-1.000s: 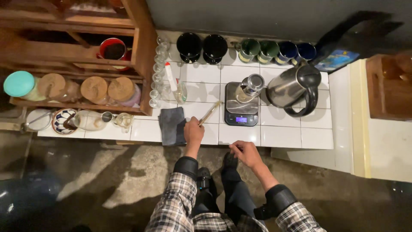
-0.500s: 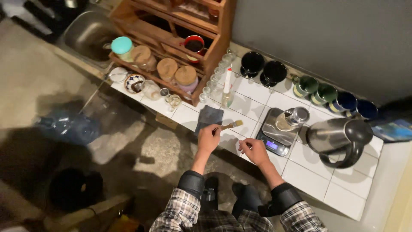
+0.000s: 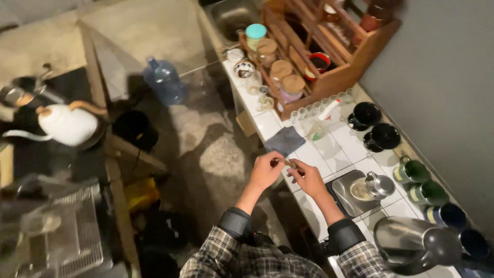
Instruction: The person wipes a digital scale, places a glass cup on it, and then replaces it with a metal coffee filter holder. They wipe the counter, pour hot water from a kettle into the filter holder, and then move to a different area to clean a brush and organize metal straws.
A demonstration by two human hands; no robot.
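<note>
Both hands have come together off the counter (image 3: pixel 355 149) edge: our left hand (image 3: pixel 266 171) and right hand (image 3: pixel 307 178) pinch a small brush (image 3: pixel 288 163); we judge cleaning comes next.

Left hand (image 3: pixel 266 171) lifted off grey cloth (image 3: pixel 284 140), came in front of body at worktop (image 3: pixel 343 145) edge. Right hand (image 3: pixel 307 178) rose from below worktop edge, met left. Both hands closed fingertips on small stick-like tool (image 3: pixel 289 163), earlier held by left hand alone over worktop. View swung left; floor, water jug (image 3: pixel 163 81), white kettle (image 3: pixel 66 123) came into view.
</note>
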